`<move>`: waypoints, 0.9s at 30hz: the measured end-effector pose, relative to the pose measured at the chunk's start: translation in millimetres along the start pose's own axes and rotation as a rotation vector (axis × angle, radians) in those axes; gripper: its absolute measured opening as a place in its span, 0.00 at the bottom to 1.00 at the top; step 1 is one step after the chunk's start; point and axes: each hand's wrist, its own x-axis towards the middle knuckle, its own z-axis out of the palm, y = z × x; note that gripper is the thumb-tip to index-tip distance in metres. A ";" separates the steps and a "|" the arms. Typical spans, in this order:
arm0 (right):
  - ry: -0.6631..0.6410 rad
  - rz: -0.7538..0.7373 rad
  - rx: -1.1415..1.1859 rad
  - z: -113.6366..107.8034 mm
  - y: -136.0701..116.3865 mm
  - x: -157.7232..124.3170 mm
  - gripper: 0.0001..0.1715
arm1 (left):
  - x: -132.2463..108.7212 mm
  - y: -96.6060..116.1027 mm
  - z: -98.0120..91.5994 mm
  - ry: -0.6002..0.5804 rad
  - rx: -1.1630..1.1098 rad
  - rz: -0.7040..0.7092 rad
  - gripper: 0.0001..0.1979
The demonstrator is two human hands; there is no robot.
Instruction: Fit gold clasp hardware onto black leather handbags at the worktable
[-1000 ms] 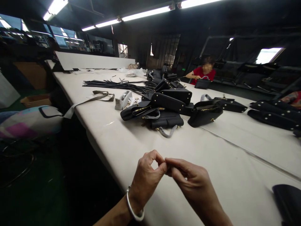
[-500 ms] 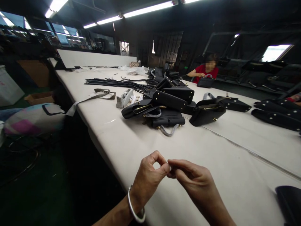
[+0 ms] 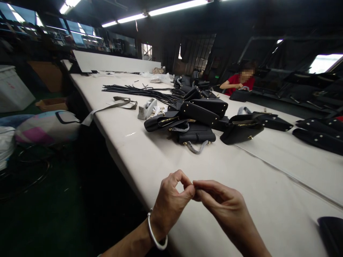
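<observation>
Over the near part of the white table (image 3: pixel 171 157), my left hand (image 3: pixel 174 198) and my right hand (image 3: pixel 223 203) meet at their fingertips. Thumb and forefinger of the left are pinched together in a ring; a silver bangle (image 3: pixel 154 230) circles that wrist. The right thumb and fingers also press together against the left fingertips. Whatever lies between them, if anything, is too small or hidden to make out. Beyond the hands lies a pile of black handbags (image 3: pixel 195 134), some handles wrapped in clear plastic. Another black handbag (image 3: pixel 241 130) stands right of the pile.
A grey tape dispenser (image 3: pixel 147 109), black straps (image 3: pixel 136 91) and a grey ribbon (image 3: pixel 118 104) lie farther back. More black bags (image 3: pixel 320 132) are at the right; a dark object (image 3: pixel 331 232) sits at lower right. A person in red (image 3: pixel 234 82) holds a bag across the table.
The view has shifted slightly, so the table and bags appear a little farther right. My right thumb has closed in toward its fingertips; both hands stay together.
</observation>
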 end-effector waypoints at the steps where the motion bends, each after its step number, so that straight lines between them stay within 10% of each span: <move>1: -0.007 0.003 0.001 1.0 0.4 -0.8 0.08 | -0.6 -1.1 -0.7 -0.025 -0.076 -0.033 0.08; 20: -0.127 -0.045 -0.080 6.6 9.4 -4.6 0.09 | -2.5 -9.0 -9.9 -0.189 -0.548 -0.224 0.09; 27: -0.083 0.152 0.083 8.9 -0.8 -9.8 0.12 | -3.8 -7.9 -14.1 -0.227 -0.593 -0.333 0.12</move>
